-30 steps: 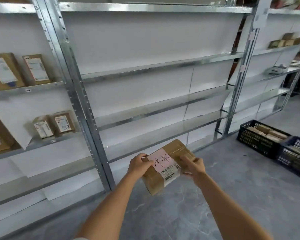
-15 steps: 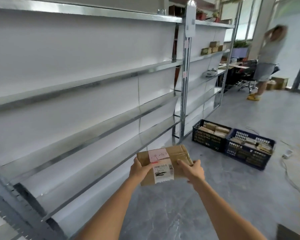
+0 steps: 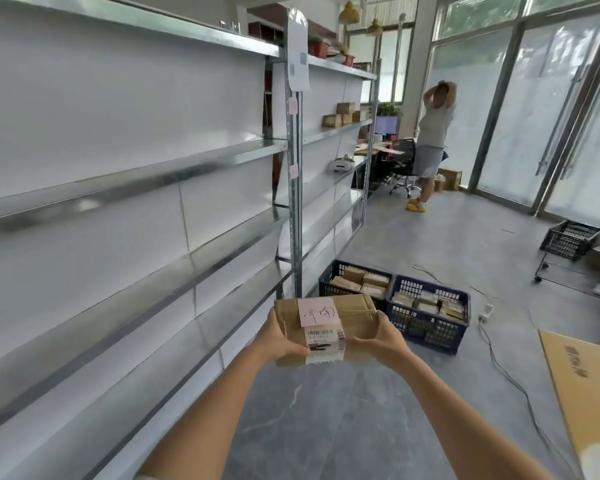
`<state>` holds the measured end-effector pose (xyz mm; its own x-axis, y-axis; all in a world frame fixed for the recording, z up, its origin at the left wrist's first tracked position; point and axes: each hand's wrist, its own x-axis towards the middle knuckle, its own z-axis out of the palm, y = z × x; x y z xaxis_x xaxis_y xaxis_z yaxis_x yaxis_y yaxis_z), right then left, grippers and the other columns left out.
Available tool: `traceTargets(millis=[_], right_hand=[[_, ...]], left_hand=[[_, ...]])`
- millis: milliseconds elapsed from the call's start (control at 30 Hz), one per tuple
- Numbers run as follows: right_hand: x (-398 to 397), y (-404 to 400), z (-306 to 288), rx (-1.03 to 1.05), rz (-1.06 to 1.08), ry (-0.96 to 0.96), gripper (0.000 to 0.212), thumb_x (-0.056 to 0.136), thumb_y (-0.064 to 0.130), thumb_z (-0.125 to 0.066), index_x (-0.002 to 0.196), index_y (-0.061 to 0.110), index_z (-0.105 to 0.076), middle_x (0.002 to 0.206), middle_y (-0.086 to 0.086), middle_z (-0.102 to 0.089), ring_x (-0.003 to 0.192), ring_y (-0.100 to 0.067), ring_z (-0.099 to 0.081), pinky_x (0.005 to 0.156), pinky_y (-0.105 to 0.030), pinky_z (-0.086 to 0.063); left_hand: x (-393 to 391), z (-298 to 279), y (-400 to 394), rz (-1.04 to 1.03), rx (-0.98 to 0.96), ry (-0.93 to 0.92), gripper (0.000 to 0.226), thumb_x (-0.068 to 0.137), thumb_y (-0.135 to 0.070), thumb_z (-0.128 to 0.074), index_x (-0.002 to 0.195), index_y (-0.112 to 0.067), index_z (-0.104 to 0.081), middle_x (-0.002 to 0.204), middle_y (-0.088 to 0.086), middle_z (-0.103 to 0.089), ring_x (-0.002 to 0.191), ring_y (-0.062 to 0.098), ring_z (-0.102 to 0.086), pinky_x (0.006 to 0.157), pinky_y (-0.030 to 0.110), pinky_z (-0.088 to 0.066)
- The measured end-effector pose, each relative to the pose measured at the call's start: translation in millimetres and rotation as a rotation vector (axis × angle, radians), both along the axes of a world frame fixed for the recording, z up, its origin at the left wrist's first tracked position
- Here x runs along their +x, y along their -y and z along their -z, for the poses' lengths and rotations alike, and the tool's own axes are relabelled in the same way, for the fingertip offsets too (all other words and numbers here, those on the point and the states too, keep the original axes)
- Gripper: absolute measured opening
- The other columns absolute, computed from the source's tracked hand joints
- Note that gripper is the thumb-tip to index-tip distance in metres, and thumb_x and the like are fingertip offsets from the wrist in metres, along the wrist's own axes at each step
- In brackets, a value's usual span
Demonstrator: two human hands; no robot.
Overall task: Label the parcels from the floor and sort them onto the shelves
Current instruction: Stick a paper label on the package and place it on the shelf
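Observation:
I hold a brown cardboard parcel (image 3: 357, 311) in front of me at waist height, level and lengthwise across the view. A pink handwritten note (image 3: 317, 311) and a white barcode label (image 3: 325, 342) are stuck on its top and near side. My left hand (image 3: 280, 337) grips its left end and my right hand (image 3: 383, 339) grips its right end. The metal shelves (image 3: 174, 168) run along my left, bare in this stretch. Further along, the far shelf bay (image 3: 340, 131) carries a few small parcels (image 3: 343, 114).
Two dark crates (image 3: 426, 327) full of parcels stand on the grey floor just beyond the parcel. A person (image 3: 432, 143) stands at the back by a desk and chair. A wire cart (image 3: 568, 244) is at right, a cardboard sheet (image 3: 586, 393) at lower right, cables cross the floor.
My view has swung right along the shelving, from the stocked left bay to the far end of the room. The parcel stays in both hands and has turned level.

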<state>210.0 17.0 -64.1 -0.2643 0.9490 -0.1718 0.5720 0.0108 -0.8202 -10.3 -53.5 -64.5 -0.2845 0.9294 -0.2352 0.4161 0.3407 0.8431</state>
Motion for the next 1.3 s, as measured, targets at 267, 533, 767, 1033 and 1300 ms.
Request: traceTargets(millis=[267, 533, 767, 1033, 1300], right_hand=[[9.2, -130.3, 0.0, 0.096, -0.004, 0.035, 0.102, 0.056, 0.034, -0.087, 0.140, 0.016, -0.032, 0.129, -0.004, -0.056, 0.114, -0.023, -0.055, 0.097, -0.039, -0.050], [16.3, -294.2, -14.9, 0.261, -0.061, 0.174, 0.095, 0.064, 0.046, -0.080, 0.140, 0.020, -0.030, 0.129, -0.005, -0.059, 0.113, -0.026, -0.059, 0.090, -0.041, -0.053], [7.6, -435.9, -42.3, 0.299, -0.153, 0.163, 0.087, 0.069, 0.039, -0.078, 0.140, 0.018, -0.032, 0.125, -0.004, -0.059, 0.104, -0.022, -0.061, 0.086, -0.038, -0.057], [-23.8, -556.1, -45.2, 0.296, -0.180, 0.153, 0.084, 0.068, 0.040, -0.077, 0.137, 0.019, -0.036, 0.122, -0.002, -0.059, 0.104, -0.018, -0.059, 0.086, -0.036, -0.056], [-86.4, -679.4, -65.1, 0.326, -0.274, 0.156, 0.082, 0.072, 0.043, -0.074, 0.140, 0.020, -0.034, 0.126, -0.001, -0.059, 0.111, -0.019, -0.057, 0.092, -0.036, -0.053]], left_hand=[[10.2, -3.8, -127.1, -0.071, 0.135, -0.072, 0.097, 0.056, -0.026, -0.091, 0.137, -0.020, -0.037, 0.132, -0.003, -0.056, 0.120, 0.018, -0.053, 0.103, 0.034, -0.045], [20.7, -23.2, -275.7, -0.141, 0.204, -0.173, 0.096, 0.052, -0.032, -0.092, 0.133, -0.021, -0.042, 0.128, -0.005, -0.058, 0.110, 0.014, -0.054, 0.095, 0.028, -0.047], [19.2, -48.6, -396.8, -0.236, 0.219, -0.148, 0.094, 0.053, -0.033, -0.091, 0.133, -0.020, -0.045, 0.130, 0.000, -0.060, 0.117, 0.019, -0.056, 0.099, 0.033, -0.049], [-7.3, -54.1, -510.8, -0.262, 0.193, -0.190, 0.089, 0.062, -0.029, -0.087, 0.138, -0.017, -0.042, 0.133, 0.004, -0.057, 0.122, 0.022, -0.053, 0.098, 0.033, -0.047], [-63.4, -67.1, -628.0, -0.317, 0.214, -0.173, 0.086, 0.062, -0.029, -0.088, 0.135, -0.018, -0.044, 0.130, 0.000, -0.058, 0.124, 0.022, -0.052, 0.101, 0.034, -0.044]])
